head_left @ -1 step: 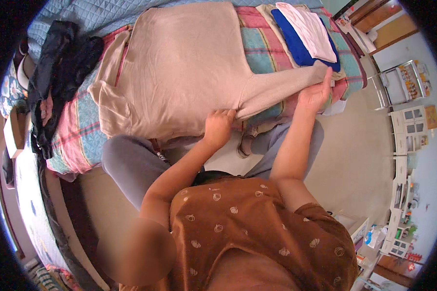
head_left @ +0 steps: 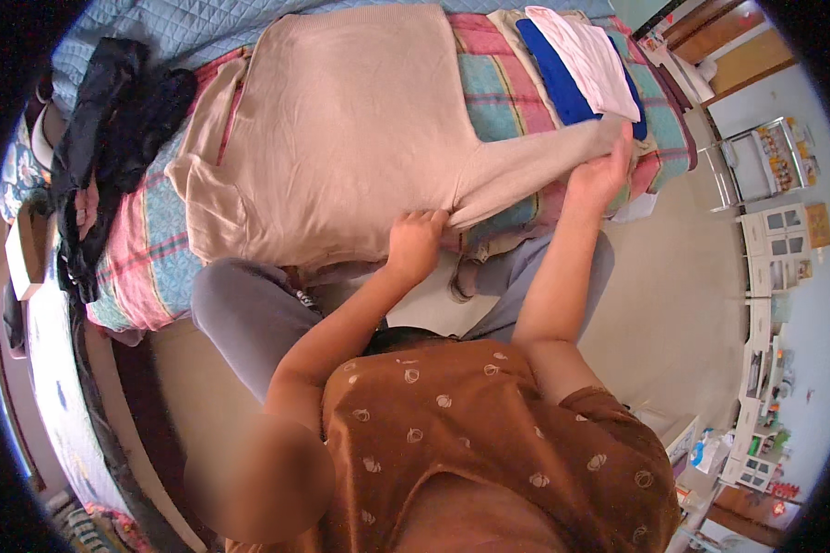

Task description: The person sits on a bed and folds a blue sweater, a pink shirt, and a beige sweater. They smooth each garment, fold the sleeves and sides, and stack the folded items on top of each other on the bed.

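A beige knit sweater lies spread over the near side of the bed, its hem toward the far side. My left hand is closed on the cloth near the shoulder, where the right-hand sleeve meets the body. That sleeve stretches out to the right, and my right hand holds it near the cuff, some of its fingers hidden by the cloth. The other sleeve lies loosely bunched at the left. Just beyond my right hand is a stack of folded clothes, with a pink garment over a blue one.
Dark clothes are heaped on the bed's left. A plaid bedspread covers the bed, with a blue quilt farther back. My legs in grey trousers are at the bed's edge. White cabinets stand along the right wall.
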`<state>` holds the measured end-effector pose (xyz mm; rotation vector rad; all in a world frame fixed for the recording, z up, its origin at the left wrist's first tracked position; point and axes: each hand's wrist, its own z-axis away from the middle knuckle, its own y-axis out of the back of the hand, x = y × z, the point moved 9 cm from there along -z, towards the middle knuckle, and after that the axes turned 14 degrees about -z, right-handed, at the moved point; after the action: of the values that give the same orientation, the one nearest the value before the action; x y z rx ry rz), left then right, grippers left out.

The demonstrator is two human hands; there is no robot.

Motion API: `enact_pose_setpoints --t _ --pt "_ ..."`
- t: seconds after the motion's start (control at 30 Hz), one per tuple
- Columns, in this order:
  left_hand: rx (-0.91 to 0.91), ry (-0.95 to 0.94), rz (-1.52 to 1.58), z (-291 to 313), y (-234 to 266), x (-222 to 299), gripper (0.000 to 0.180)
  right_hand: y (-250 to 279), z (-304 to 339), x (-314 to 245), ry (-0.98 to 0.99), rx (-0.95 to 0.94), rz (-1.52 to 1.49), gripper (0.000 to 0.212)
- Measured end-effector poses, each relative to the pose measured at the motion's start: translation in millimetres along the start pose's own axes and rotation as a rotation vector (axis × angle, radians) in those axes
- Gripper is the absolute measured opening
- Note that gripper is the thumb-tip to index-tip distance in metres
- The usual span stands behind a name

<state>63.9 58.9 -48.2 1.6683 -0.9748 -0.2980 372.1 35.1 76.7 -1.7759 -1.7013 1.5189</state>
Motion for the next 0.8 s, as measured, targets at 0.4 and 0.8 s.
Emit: enact_pose_setpoints --t 0.4,0.8 --pt "-0.302 0.481 0.556 -1 -5 -44 0.060 -99 54 339 -0.415 -1.008 1.378 0.076" --pt "-0.342 0.661 1.052 3 -39 -75 0.032 -52 -40 322 -0.245 -0.314 1.053 0.026"
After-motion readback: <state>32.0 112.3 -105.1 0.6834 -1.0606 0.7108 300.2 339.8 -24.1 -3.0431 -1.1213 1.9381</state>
